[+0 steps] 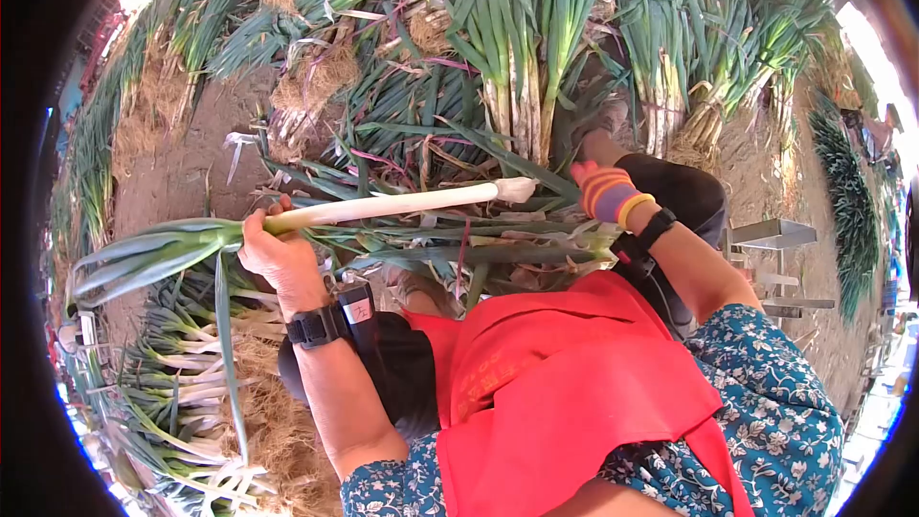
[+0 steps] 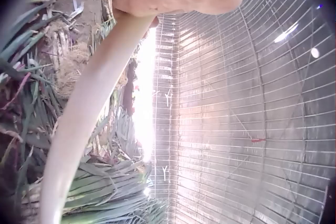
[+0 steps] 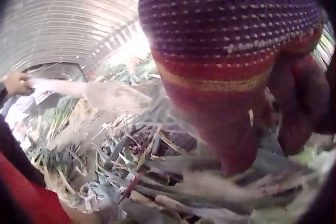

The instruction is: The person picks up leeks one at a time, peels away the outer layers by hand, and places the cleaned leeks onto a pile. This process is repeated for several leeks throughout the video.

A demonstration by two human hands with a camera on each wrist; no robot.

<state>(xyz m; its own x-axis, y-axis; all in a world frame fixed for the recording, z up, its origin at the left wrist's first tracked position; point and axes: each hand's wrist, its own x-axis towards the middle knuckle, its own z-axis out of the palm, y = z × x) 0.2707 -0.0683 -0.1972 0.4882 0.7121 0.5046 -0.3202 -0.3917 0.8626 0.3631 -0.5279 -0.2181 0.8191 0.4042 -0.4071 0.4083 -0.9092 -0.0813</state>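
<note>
Grey metal stand (image 1: 777, 233), brown soil (image 1: 218, 139), curved gridded wall (image 2: 236, 103)

A long leek (image 1: 402, 205) with a smooth white shaft and green leaves is held in the left hand (image 1: 279, 254), stretched above loose leaves (image 1: 412, 241). Its pale, blunt root end points right.

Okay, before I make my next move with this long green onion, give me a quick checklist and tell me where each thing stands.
1. Left hand grips the onion: ok, around the stalk near the leaves.
2. Root end free of the right hand: ok, there is a gap.
3. No leaf trailing: not ok, one long leaf hangs down below the left hand.
4. Right hand empty: cannot tell, its fingers are partly hidden.
5. Striped glove on the right hand: ok.
</note>
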